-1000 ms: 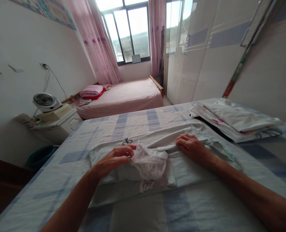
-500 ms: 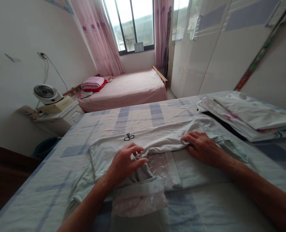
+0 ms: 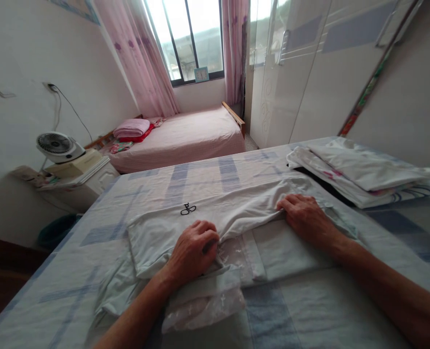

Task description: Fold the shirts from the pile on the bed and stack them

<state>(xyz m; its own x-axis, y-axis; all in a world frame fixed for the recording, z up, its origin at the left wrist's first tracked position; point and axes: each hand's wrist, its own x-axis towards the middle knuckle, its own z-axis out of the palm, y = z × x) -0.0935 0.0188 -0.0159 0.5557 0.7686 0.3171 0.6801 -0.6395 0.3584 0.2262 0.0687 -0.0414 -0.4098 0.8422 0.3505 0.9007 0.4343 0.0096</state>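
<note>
A pale grey-green shirt (image 3: 237, 203) with a small black motif and sheer lace panels lies spread and partly folded over in front of me. My left hand (image 3: 196, 247) is closed on the folded edge near the middle, fingers curled with the fingertips partly hidden. Farther right, my right hand (image 3: 305, 215) grips the same edge, its fingers bent down into the cloth. Between the hands the fabric runs in a slanting crease. A lace-trimmed end (image 3: 204, 310) hangs loose below my left wrist.
The shirt rests on a bed with a blue-and-white checked sheet (image 3: 69, 271). A stack of folded clothes (image 3: 363, 169) sits at the right. Beyond are a pink bed (image 3: 193, 133), a white wardrobe (image 3: 309, 82) and a fan (image 3: 58, 145) on a cabinet.
My left hand's fingers have closed from a loose open pinch onto the shirt's edge. The right hand stays on the cloth. The view has shifted slightly.
</note>
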